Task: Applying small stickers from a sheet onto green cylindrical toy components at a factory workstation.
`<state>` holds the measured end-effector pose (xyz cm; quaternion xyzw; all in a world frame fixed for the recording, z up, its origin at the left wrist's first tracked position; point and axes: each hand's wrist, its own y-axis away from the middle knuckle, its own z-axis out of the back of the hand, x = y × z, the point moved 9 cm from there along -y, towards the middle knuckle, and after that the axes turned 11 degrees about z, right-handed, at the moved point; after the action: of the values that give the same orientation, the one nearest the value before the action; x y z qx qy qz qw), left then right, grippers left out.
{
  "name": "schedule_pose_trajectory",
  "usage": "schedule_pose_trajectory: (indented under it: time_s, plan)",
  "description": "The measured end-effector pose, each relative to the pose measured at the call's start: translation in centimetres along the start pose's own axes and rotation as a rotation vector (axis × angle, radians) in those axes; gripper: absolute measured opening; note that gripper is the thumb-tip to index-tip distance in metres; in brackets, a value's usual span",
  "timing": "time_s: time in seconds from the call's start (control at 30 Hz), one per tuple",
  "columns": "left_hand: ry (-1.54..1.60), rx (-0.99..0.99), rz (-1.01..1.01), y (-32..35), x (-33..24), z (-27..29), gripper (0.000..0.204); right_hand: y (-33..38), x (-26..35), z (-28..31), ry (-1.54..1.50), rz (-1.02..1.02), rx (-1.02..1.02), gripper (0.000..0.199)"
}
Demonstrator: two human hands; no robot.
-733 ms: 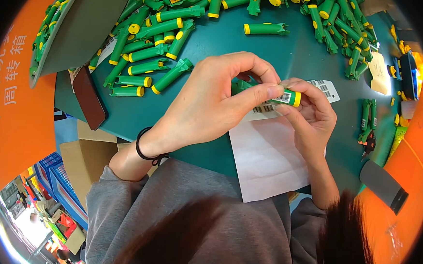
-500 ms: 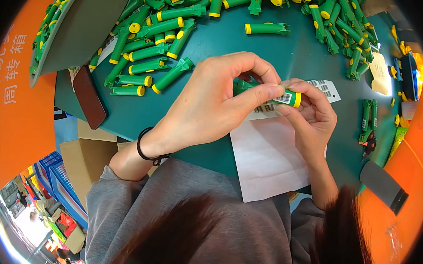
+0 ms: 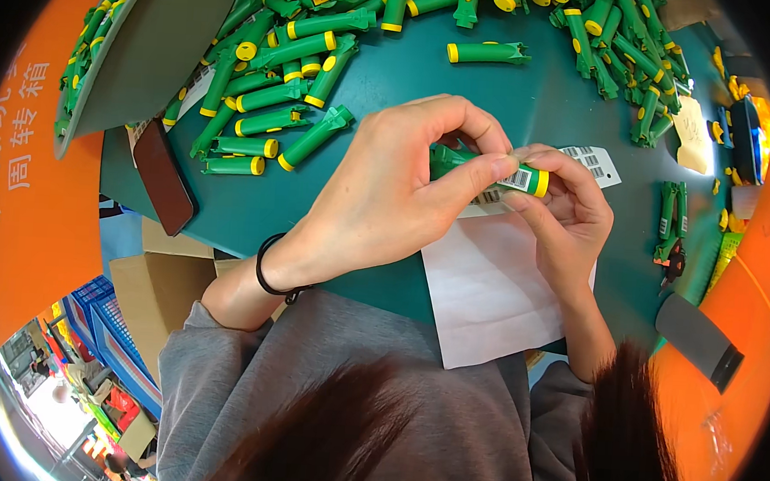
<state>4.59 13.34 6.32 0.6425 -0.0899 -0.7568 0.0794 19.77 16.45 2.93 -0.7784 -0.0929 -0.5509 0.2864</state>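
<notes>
Between my hands lies a green plastic tube (image 3: 532, 184) with a yellow end ring, held over the table. My left hand (image 3: 388, 183) pinches it from the left, thumb pressed against a small white barcode sticker (image 3: 518, 178) on its side. Around the yellow end, the fingers of my right hand (image 3: 571, 218) are closed. The tube's other end is partly hidden behind my left fingers. Below the hands is a sheet of barcode stickers (image 3: 594, 162), overlapping a white sheet of paper (image 3: 496, 291) at the table's near edge.
Piles of similar green tubes (image 3: 324, 78) cover the far side of the green table (image 3: 394, 100). A dark phone (image 3: 164, 178) lies at the left edge. Two stickered tubes (image 3: 671, 214) and a grey cylinder (image 3: 696, 339) are at right. An open cardboard box (image 3: 148, 288) stands below left.
My left hand and wrist have shifted very slightly to the right. The tube, its sticker and my right hand look the same.
</notes>
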Motion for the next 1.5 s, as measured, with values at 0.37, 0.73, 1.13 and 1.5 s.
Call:
schedule_pose_trajectory:
  time_s: [0.37, 0.73, 1.13, 1.5]
  plan:
    - [-0.09, 0.089, 0.176, -0.2, 2.0, -1.7, 0.029, 0.1, 0.0, 0.1, 0.048, 0.044, 0.029, 0.037]
    - [-0.069, -0.018, 0.052, -0.2, 0.8, -1.1, 0.025, 0.3, -0.3, 0.0, 0.078, 0.009, 0.003, 0.042]
    - [-0.627, -1.366, -0.371, 10.5, -8.9, 25.1, 0.033, -0.4, 4.1, -2.2, 1.106, 0.71, 0.475, 0.034]
    - [0.04, -0.151, 0.147, 3.1, 5.6, 0.2, 0.051, 3.0, 4.9, -4.7, 1.333, 0.81, 0.288, 0.037]
